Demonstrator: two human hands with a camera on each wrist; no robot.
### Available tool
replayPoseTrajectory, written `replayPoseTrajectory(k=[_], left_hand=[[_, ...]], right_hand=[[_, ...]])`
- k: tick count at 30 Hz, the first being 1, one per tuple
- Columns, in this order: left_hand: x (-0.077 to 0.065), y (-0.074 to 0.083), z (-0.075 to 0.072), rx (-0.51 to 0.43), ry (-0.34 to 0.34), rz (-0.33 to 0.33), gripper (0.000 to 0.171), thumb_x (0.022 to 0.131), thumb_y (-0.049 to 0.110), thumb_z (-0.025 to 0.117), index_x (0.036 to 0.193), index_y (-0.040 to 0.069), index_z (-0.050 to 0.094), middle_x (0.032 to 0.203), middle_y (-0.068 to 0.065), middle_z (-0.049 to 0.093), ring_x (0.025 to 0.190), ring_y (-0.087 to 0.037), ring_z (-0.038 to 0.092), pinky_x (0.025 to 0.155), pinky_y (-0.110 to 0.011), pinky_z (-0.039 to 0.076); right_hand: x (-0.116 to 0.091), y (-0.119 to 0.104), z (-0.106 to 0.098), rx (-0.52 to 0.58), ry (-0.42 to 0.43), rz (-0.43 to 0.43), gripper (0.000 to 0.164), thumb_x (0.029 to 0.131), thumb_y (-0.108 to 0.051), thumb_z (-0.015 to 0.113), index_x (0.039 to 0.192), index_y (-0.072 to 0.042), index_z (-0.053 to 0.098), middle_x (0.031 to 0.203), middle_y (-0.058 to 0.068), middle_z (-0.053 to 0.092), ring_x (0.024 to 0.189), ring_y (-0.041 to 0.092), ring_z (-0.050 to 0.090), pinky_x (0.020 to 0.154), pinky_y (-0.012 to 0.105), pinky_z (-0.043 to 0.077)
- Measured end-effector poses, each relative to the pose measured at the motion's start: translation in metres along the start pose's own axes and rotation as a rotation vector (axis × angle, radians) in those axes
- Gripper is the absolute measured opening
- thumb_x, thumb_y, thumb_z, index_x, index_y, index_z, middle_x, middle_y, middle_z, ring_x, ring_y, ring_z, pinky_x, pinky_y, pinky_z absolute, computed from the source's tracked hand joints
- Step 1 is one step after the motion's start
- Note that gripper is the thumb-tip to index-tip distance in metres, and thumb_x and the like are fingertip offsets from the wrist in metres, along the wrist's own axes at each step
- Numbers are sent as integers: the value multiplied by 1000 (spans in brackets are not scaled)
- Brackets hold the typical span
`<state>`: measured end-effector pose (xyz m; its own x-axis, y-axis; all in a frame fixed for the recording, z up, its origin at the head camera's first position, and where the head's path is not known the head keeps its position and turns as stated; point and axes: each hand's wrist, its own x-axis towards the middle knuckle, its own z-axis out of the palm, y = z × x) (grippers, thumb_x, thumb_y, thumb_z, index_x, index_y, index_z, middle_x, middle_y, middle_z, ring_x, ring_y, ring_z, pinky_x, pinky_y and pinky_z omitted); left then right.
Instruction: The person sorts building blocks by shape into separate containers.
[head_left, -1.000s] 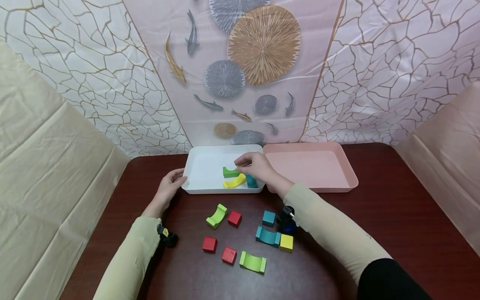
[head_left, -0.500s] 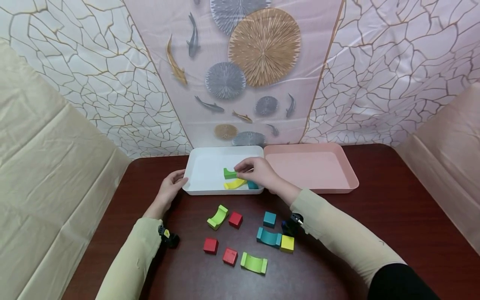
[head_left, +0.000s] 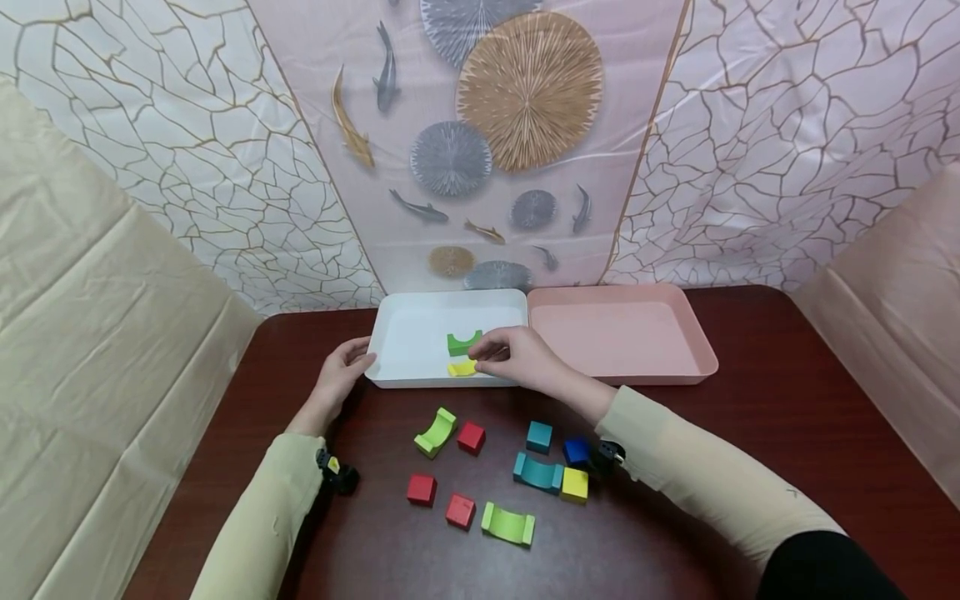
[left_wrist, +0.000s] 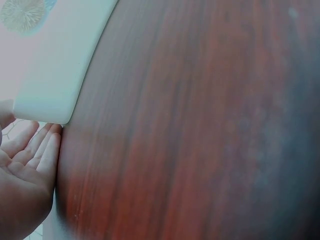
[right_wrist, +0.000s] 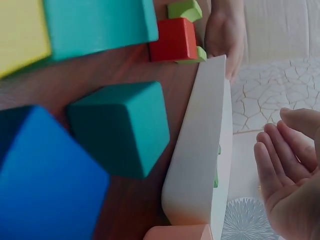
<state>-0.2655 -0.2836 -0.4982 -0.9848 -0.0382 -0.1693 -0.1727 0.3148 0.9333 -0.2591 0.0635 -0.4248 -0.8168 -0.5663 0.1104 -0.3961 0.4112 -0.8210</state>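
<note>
My left hand point(head_left: 347, 371) grips the left end of the white tray point(head_left: 408, 333), thumb at the rim; in the left wrist view its fingers point(left_wrist: 46, 155) lie against the tray's end. My right hand point(head_left: 521, 360) hovers over the tray's front right part with loosely bent fingers. In the right wrist view, nothing shows between its thumb and fingers point(right_wrist: 280, 155). Just left of its fingertips lie a green arch block point(head_left: 458, 348) and a yellow curved block point(head_left: 461, 368) in the tray. A teal block further right in the tray is hidden behind this hand.
A pink tray point(head_left: 615, 325) adjoins the white one on the right. On the table in front lie light green arch blocks point(head_left: 508, 525), several red cubes point(head_left: 422, 490), a teal cube point(head_left: 538, 437), a teal arch block point(head_left: 537, 473), a yellow cube point(head_left: 574, 486) and a blue cube point(head_left: 576, 451).
My right hand has drawn slightly right and nearer, now covering the teal block in the tray. The blue cube has come out from behind the right wrist. My left hand stays put.
</note>
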Motion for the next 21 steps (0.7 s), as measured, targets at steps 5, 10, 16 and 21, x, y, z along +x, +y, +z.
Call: replayPoseTrajectory(k=[5, 10, 16, 21], left_hand=[[-1, 1, 0, 6, -1, -5, 56, 112, 20, 55, 162, 1, 38, 164, -24, 44, 151, -38, 46, 123, -46, 40], [-2, 0, 0, 8, -1, -13, 56, 112, 22, 56, 162, 1, 39, 164, -23, 44, 150, -37, 47, 122, -44, 42], [-4, -1, 2, 10, -4, -1, 56, 112, 21, 56, 162, 0, 39, 165, -24, 43, 151, -38, 45, 116, -36, 46], [-3, 0, 3, 6, 2, 16, 56, 112, 22, 56, 161, 0, 40, 163, -25, 44, 149, -38, 46, 98, -15, 48]], right_hand=[[-10, -1, 0, -6, -16, 8, 20, 98, -6, 76, 117, -1, 78, 116, 18, 80, 101, 26, 76, 94, 40, 63], [-19, -1, 0, -9, -30, 10, 18, 98, -6, 75, 115, -2, 79, 115, 16, 80, 102, 25, 76, 96, 42, 62], [-28, 0, -3, 12, -47, -26, 19, 96, -3, 76, 114, 2, 78, 112, 19, 80, 98, 25, 77, 94, 44, 63], [-35, 1, -6, 9, -48, -40, 20, 95, -2, 77, 114, 3, 78, 110, 17, 80, 97, 24, 77, 92, 43, 64]])
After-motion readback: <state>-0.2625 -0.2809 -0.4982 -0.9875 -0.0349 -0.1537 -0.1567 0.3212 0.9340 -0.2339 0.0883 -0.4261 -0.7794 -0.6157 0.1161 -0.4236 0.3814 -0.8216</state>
